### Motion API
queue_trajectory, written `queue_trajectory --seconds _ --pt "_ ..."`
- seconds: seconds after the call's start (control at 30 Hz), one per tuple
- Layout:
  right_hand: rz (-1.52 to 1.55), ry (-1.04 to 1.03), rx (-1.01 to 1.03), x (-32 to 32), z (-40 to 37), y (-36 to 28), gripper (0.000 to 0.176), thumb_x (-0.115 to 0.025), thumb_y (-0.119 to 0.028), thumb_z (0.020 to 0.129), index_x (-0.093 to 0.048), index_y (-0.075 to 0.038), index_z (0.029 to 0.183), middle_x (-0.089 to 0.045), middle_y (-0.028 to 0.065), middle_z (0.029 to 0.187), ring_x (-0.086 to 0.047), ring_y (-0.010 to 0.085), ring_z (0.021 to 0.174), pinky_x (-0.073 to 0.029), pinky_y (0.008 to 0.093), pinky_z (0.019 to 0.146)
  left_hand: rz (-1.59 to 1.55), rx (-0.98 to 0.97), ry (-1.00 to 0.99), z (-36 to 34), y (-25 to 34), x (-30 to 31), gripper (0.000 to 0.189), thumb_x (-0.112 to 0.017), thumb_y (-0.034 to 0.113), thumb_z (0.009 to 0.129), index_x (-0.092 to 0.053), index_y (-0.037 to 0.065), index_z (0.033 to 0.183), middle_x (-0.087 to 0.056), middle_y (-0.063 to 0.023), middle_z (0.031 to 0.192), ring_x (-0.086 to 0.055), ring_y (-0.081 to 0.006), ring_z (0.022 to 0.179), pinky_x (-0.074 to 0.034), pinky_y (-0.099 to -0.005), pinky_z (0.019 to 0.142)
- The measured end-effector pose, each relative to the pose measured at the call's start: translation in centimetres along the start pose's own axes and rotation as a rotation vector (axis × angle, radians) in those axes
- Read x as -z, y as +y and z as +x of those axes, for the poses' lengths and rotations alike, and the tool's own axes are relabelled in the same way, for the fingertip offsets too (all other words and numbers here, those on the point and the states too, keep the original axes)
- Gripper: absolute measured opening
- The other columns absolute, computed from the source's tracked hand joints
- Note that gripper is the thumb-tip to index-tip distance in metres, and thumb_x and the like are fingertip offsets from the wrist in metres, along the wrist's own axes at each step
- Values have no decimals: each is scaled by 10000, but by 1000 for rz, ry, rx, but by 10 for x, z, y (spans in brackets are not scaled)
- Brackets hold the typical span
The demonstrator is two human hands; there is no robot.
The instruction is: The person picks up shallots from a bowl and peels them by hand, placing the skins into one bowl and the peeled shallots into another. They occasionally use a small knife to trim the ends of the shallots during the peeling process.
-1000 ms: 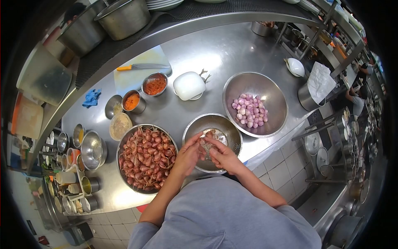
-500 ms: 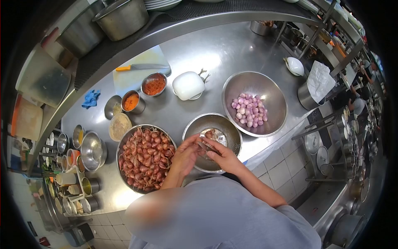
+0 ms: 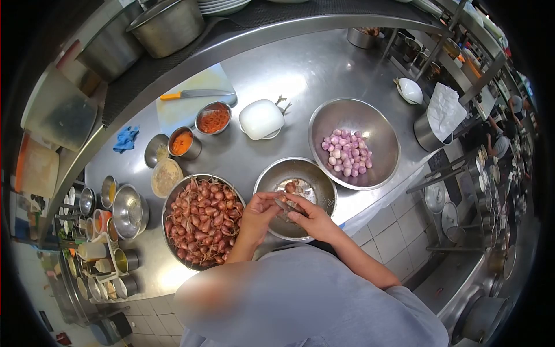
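Note:
Both of my hands meet over the near side of a metal bowl with a brownish shallot and loose skins in it. In my right hand is a small knife, its short grey blade pointing left toward the other hand. My left hand pinches at the blade's tip; what its fingertips hold is too small and covered to make out. Left of it stands a large bowl heaped with unpeeled shallots. Peeled pink shallots lie in a wide steel bowl at the right.
Beyond the bowls are a white lidded-looking container, two metal tubs of orange shreds, and a cutting board with an orange-handled knife. A blue cloth and several small bowls sit leftward. A shelf crosses the far edge.
My left hand's fingertips have come down slightly toward me and closer to the blade, which shows more plainly. The right hand stays almost in place. The bowls have not moved.

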State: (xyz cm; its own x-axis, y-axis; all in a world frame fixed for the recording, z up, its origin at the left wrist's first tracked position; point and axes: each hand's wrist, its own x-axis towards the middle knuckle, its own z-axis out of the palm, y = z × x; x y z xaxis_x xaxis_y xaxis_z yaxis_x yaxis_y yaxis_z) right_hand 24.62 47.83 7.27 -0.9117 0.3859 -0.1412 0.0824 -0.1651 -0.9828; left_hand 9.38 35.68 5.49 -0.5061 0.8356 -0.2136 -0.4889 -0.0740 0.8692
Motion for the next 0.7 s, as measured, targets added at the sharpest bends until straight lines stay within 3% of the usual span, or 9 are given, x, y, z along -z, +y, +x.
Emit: queue_trajectory --seconds 0.2,0.43,0.5,0.53,0.6,0.63,0.7 --pt "56 -26 -12 2 0 10 501 -592 -133 999 -422 -74 1466 -539 69 1366 -562 129 1109 -443 284 998 100 -175 17 -4 2 -7 354 -574 -161 836 -441 54 1084 -577 -142 1237 -597 -174 1083 -505 -319 922" --pt "113 45 43 -8 3 7 425 -578 -130 1008 -457 -72 1411 -540 68 1343 -538 130 1172 -432 297 1016 149 -255 37 -5 -1 -15 314 -588 -119 886 -421 42 1097 -585 -168 1249 -607 -181 1096 -514 -313 904" --pt "66 87 136 -10 6 6 372 -547 -73 1015 -452 -86 1374 -560 -8 1112 -538 57 905 -475 224 772 207 -294 57 -4 -3 -16 334 -613 -115 878 -422 38 1106 -588 -157 1219 -610 -175 1089 -517 -310 889" --pt "66 86 137 -8 5 5 372 -547 -73 1015 -452 -86 1374 -560 -8 1112 -538 57 905 -475 224 772 207 -295 57 -3 -4 -16 334 -613 -115 878 -422 38 1106 -588 -157 1219 -610 -175 1089 -517 -310 889" --pt "226 64 -95 -5 4 1 312 -553 -143 1026 -498 -103 1331 -586 -9 1030 -516 48 746 -433 206 604 200 -318 87 -2 -6 -18 361 -635 -111 870 -425 38 1123 -581 -148 1193 -610 -179 1088 -518 -311 884" --pt "226 62 -95 -6 5 -1 312 -553 -143 1026 -498 -103 1331 -586 -9 1030 -516 48 746 -433 206 604 200 -319 89 -2 -7 -19 361 -635 -111 870 -425 38 1123 -581 -148 1193 -610 -179 1088 -518 -311 884" --pt "433 103 -195 -8 7 -3 211 -542 -178 1037 -518 -136 1242 -532 -36 882 -377 30 591 -285 198 468 237 -317 61 -4 -5 -23 408 -620 -126 861 -419 37 1176 -556 -116 1170 -593 -173 1085 -499 -282 923"
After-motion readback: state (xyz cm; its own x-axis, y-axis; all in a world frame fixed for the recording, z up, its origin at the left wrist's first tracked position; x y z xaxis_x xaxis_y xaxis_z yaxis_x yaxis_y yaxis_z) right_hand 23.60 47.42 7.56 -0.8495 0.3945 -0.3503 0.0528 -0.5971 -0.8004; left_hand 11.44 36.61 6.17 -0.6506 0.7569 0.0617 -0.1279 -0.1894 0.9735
